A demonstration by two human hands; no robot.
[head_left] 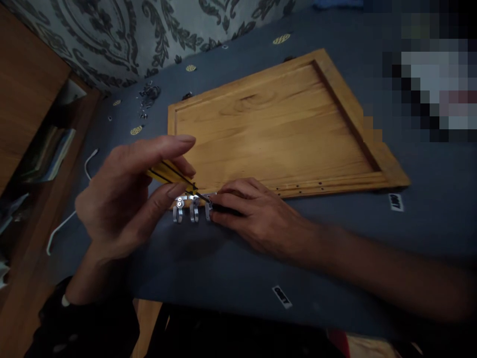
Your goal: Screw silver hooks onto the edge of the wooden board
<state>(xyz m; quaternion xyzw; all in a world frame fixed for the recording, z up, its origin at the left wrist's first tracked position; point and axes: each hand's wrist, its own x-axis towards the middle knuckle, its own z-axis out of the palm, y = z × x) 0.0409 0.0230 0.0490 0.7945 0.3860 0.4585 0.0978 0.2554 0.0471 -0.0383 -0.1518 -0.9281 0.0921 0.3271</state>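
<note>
Left fingers curl snugly round the screwdriver, right fingers pinch a hook at the board edge: keep straight!

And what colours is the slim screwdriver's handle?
The slim screwdriver handle is yellow with black stripes; head view.

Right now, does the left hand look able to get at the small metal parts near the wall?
Probably yes: no barrier shows between the left hand and the small metal parts, though a yellow screwdriver occupies its grip.
</note>
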